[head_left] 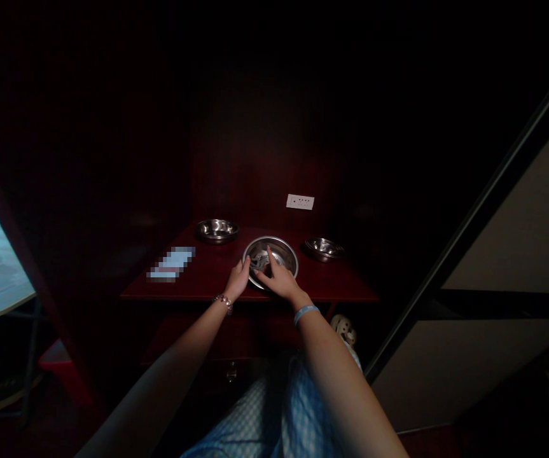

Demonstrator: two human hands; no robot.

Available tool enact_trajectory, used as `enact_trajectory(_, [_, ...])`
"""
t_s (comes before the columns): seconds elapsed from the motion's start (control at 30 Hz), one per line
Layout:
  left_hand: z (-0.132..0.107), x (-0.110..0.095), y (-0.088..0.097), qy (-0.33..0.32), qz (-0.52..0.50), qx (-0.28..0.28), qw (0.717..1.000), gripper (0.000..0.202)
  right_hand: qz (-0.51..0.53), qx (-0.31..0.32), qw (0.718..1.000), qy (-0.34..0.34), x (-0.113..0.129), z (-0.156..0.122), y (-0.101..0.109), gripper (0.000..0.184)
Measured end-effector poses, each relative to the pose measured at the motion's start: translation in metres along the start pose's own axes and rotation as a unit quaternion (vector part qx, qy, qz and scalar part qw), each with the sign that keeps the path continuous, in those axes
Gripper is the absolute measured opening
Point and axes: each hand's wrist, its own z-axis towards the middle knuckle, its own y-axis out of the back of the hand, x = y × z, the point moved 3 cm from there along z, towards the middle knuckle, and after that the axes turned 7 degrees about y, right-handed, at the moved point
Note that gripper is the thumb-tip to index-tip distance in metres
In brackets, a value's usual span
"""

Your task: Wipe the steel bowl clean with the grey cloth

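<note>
A shiny metal bowl (287, 247) is tilted toward me at the front of the dark red shelf. My left hand (238, 280) grips its left rim, thumb over the edge and the other fingers mostly hidden. Over the near right side of the bowl lies my right hand (281, 282). Its index finger and thumb are spread apart and reach inside; the remaining fingers are hard to see. Between the two hands, inside the bowl, shows a small greyish patch (257, 263); whether it is an object or a reflection I cannot make out.
A metal bowl (217, 231) stands back left on the red shelf (207, 277), and a smaller metal bowl (323, 249) to the right. A blurred flat rectangle (172, 264) lies at left. A white socket (300, 202) is on the back wall. Dark side walls enclose the shelf.
</note>
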Motion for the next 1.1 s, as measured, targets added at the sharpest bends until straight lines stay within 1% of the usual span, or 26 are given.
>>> enact_trajectory(0.03, [0.000,0.000,0.000,0.001,0.001,0.000,1.000,0.049,0.012,-0.002,1.000,-0.006,-0.002,0.001,-0.001,0.079])
enact_trajectory(0.1, [0.000,0.000,0.000,0.002,0.001,0.002,1.000,0.049,0.028,0.000,1.000,-0.005,-0.003,0.002,-0.003,0.071])
enact_trajectory(0.23, [0.000,0.000,0.000,0.003,0.018,0.003,1.000,0.047,0.015,0.016,0.999,0.042,-0.003,0.004,-0.009,0.046])
enact_trajectory(0.33, [0.000,0.000,0.000,0.002,0.032,-0.001,0.999,0.047,0.003,0.017,0.998,0.067,-0.002,0.005,-0.013,0.036])
enact_trajectory(0.4, [0.000,0.000,0.000,-0.002,0.030,0.001,1.000,0.047,0.002,0.012,0.998,0.069,-0.003,0.007,-0.015,0.032])
enact_trajectory(0.6, [-0.002,0.000,0.001,-0.002,0.015,0.006,1.000,0.048,0.017,-0.006,1.000,0.009,-0.012,0.008,-0.013,0.032])
enact_trajectory(0.67, [-0.002,0.000,0.001,-0.004,0.014,0.006,1.000,0.047,0.023,-0.007,0.999,0.021,-0.011,0.007,-0.011,0.032])
enact_trajectory(0.77, [-0.001,0.000,0.001,-0.011,0.019,0.004,1.000,0.045,0.034,-0.004,0.997,0.064,-0.005,0.004,-0.008,0.035])
enact_trajectory(0.87, [0.000,0.000,0.000,-0.019,0.028,-0.002,0.999,0.042,0.010,-0.009,0.996,0.084,0.000,0.003,-0.006,0.037])
enact_trajectory(1.0, [0.000,0.000,-0.001,-0.028,0.031,0.003,0.999,0.040,-0.043,-0.006,0.996,0.080,0.002,0.004,-0.006,0.033])
enact_trajectory(1.07, [0.000,0.001,-0.001,-0.028,0.024,0.005,0.999,0.040,-0.054,-0.005,0.997,0.058,0.000,0.005,-0.005,0.031])
enact_trajectory(1.1, [0.000,0.001,-0.001,-0.027,0.019,0.006,0.999,0.040,-0.058,-0.008,0.998,0.036,-0.001,0.005,-0.004,0.032])
